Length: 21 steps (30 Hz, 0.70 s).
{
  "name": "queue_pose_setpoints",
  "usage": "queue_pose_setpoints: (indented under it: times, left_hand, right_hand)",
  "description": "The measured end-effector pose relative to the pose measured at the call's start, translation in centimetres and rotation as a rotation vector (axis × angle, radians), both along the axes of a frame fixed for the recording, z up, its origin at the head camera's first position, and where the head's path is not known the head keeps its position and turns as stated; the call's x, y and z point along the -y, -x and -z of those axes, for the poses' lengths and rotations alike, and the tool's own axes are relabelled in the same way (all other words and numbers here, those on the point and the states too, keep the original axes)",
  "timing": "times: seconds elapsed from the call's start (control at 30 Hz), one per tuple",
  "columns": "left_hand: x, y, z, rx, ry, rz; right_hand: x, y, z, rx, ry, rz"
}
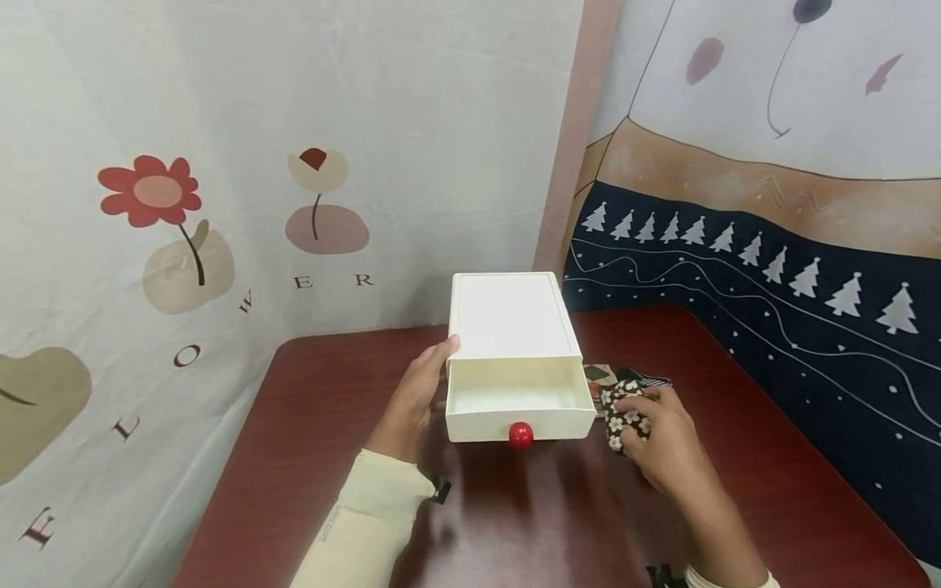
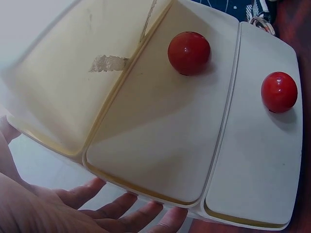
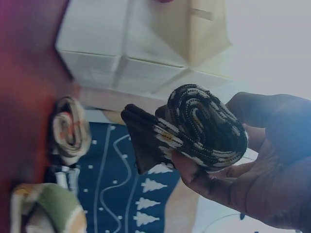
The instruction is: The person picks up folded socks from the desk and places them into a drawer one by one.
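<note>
A white drawer unit (image 1: 515, 314) stands on the table with its top drawer (image 1: 481, 425) pulled out, a red knob (image 1: 520, 434) on the front. The left wrist view shows two more drawers below, both closed, each with a red knob (image 2: 189, 53). My left hand (image 1: 413, 400) rests against the unit's left side, fingers (image 2: 114, 208) extended along it. To the right of the pulled-out drawer, my right hand (image 1: 672, 441) grips a rolled black sock (image 3: 206, 128) with white flowers between thumb and fingers. In the right wrist view, the sock is held up off the table.
Other rolled socks lie on the table right of the unit: a cream one with orange marks (image 3: 70, 128) and a green, white and tan one (image 3: 56, 208). The dark red table (image 1: 331, 425) meets a printed cloth wall (image 1: 441, 163) behind and a navy tree-print one at right.
</note>
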State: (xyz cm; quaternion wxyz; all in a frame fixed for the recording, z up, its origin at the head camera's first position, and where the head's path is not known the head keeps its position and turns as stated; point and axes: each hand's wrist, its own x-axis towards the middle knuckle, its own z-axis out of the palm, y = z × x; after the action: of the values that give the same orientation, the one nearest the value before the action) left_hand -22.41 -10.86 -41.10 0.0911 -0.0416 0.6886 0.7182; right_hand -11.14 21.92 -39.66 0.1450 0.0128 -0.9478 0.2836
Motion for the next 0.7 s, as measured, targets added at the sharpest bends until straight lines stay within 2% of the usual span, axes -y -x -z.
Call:
queue_pose_setpoints:
  times: [0.17,0.47,0.6,0.7]
  left_hand:
    - [0.1,-0.1,0.0,-0.002,0.004,-0.002]
    - [0.1,-0.3,0.0,-0.006,0.007,-0.012]
    - [0.0,-0.3,0.1,-0.008,0.009,-0.011]
    - [0.0,-0.2,0.2,-0.015,0.007,-0.008]
  right_hand:
    - [0.2,-0.6,-1.8,-0.028,0.029,0.010]
    - [1.5,-1.3,-3.6,-0.308,0.083,0.031]
    - [2.4,-1.4,-4.3,-0.399,0.121,0.045]
    - [3.1,-1.4,-4.7,-0.426,0.145,0.041]
